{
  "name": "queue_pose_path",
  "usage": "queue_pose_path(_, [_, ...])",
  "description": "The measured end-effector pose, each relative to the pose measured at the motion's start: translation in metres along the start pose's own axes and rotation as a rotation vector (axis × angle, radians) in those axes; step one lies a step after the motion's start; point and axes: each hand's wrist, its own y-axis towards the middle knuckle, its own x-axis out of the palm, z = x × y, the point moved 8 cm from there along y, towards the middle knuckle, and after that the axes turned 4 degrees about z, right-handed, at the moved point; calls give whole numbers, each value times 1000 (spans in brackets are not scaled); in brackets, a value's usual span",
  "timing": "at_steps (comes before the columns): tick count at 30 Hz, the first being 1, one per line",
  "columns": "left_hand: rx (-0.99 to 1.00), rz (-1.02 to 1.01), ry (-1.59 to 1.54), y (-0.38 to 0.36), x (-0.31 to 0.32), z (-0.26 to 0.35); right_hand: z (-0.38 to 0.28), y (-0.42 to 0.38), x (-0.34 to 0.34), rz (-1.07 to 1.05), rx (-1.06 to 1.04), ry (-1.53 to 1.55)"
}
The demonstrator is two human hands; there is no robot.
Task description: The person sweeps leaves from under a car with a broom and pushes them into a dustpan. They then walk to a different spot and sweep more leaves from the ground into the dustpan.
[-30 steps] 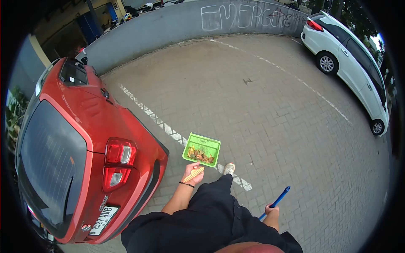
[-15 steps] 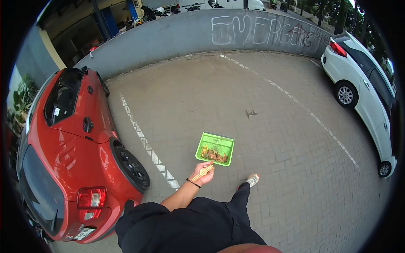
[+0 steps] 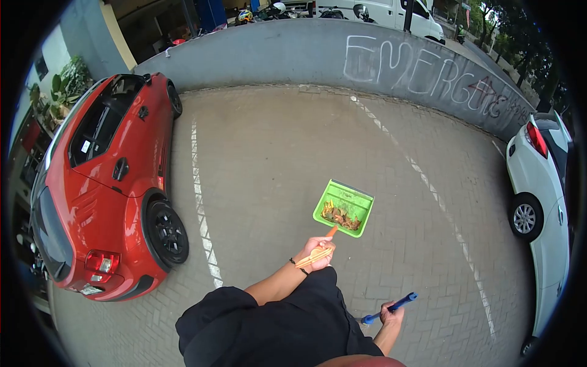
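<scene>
The left hand (image 3: 318, 249) is closed round the orange handle (image 3: 332, 232) of the green pan (image 3: 350, 197), which is out ahead of the body above the paving (image 3: 275, 147). A tan piece (image 3: 314, 256), hard to identify, lies against that hand. The right hand (image 3: 391, 314) grips a blue stick (image 3: 405, 300). The debris (image 3: 340, 216) sits toward the handle end, so the carrier would do well to tip the far lip slightly up, walk smoothly and hold the stick clear.
</scene>
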Motion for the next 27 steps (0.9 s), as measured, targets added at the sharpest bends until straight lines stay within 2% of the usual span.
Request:
queue_pose_path(1, [19, -29, 40, 32, 8, -6, -7, 0, 50, -125, -15, -103])
queue_pose_path(4, [14, -21, 169, 129, 41, -22, -28, -32, 169, -184, -53, -236])
queue_pose_path(5, [45, 6, 200, 160, 56, -25, -50, -19, 194, -217, -53, -226])
queue_pose_path(8, [95, 60, 301, 253, 101, -34, -138, 19, 264, -556, 111, -123])
queue_pose_path(11, [113, 118, 278, 347, 164, -51, -221, 18, 331, -629, 192, -57])
queue_pose_path(12, [20, 152, 238, 383, 164, -53, -241, 13, 347, -624, 182, -63])
queue_pose_path(15, [-1, 169, 255, 471, 212, -81, -278, 18, 415, -556, 153, -122])
queue_pose_path(22, [-85, 72, 194, 652, 319, -125, -364, 138, 538, -189, -78, -663])
queue_pose_path(24, [-91, 143, 186, 708, 345, -151, -402, 178, 576, -175, -43, -696])
queue_pose_path(27, [-134, 121, 216, 804, 376, -192, -468, 206, 636, -127, -34, -730])
